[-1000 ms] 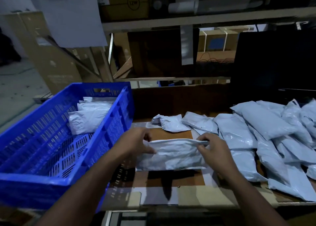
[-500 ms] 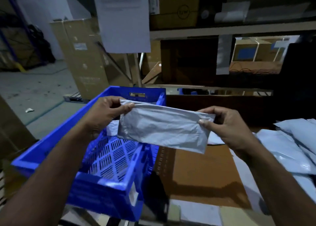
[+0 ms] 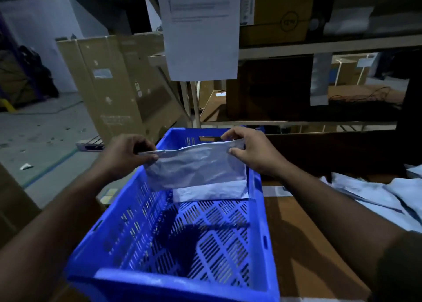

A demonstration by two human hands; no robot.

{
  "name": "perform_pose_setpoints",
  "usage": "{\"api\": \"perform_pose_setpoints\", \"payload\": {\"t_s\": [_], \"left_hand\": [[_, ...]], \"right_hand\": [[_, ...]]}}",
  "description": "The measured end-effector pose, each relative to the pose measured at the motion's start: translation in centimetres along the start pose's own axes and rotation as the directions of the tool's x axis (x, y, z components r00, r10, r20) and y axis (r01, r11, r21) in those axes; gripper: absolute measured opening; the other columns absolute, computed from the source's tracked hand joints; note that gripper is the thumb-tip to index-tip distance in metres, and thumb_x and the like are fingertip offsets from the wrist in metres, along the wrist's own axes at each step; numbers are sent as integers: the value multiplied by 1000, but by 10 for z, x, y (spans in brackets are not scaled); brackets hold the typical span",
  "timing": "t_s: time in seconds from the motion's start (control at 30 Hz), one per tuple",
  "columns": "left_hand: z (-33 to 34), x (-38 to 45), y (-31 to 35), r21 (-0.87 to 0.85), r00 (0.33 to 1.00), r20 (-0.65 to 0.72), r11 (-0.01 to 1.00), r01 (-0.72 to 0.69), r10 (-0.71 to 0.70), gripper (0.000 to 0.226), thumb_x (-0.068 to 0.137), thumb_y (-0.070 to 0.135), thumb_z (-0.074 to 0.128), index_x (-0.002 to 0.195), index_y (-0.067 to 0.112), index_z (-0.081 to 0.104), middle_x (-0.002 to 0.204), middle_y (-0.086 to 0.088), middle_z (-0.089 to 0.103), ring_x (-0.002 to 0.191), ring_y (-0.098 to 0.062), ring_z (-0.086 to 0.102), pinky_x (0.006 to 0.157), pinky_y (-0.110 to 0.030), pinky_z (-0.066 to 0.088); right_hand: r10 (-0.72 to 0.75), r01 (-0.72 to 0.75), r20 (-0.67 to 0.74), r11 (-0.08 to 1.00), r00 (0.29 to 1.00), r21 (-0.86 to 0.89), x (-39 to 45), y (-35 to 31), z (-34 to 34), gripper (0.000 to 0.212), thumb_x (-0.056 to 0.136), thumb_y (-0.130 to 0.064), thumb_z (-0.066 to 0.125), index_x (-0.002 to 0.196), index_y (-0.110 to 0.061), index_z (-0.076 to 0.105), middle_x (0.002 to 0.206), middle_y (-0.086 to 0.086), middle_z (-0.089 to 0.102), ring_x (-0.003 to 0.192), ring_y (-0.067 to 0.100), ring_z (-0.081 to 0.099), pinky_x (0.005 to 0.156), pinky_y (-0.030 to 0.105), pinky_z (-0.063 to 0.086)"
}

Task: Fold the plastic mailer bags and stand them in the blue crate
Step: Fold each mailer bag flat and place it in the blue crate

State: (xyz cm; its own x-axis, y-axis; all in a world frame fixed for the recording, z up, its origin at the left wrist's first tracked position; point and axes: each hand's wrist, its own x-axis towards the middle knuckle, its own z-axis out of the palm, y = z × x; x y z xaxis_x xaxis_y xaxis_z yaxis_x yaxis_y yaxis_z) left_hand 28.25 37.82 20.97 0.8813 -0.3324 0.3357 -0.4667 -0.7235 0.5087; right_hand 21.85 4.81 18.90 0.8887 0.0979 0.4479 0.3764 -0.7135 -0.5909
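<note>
1. Head view: both hands hold one folded grey mailer bag (image 3: pixel 196 167) stretched between them over the far end of the blue crate (image 3: pixel 182 281)
2. The left hand (image 3: pixel 124 155) pinches the bag's top left corner between thumb and fingers; the right hand (image 3: pixel 251 152) pinches the top right corner the same way, which seems meant to keep the fold flat and the bag hanging upright
3. Its lower edge hangs in front of another folded bag (image 3: pixel 212 191) that stands against the crate's far wall, so the held one looks set to stand beside it
4. The near part of the crate floor is bare slotted plastic
5. Unfolded bags (image 3: pixel 392 194) lie heaped on the brown table (image 3: pixel 296 244) to the right
</note>
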Motion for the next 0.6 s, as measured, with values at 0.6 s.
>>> {"api": "perform_pose_setpoints", "payload": {"t_s": [0.6], "left_hand": [[110, 55, -26, 535, 880, 475, 782, -319, 34, 51, 74, 54, 83, 112, 27, 63, 112, 9, 68, 109, -17, 61, 69, -30, 35]], "right_hand": [[389, 303, 502, 469, 773, -830, 42, 25, 73, 13, 88, 1, 57, 94, -10, 55, 107, 13, 63, 101, 35, 65, 71, 39, 47]]}}
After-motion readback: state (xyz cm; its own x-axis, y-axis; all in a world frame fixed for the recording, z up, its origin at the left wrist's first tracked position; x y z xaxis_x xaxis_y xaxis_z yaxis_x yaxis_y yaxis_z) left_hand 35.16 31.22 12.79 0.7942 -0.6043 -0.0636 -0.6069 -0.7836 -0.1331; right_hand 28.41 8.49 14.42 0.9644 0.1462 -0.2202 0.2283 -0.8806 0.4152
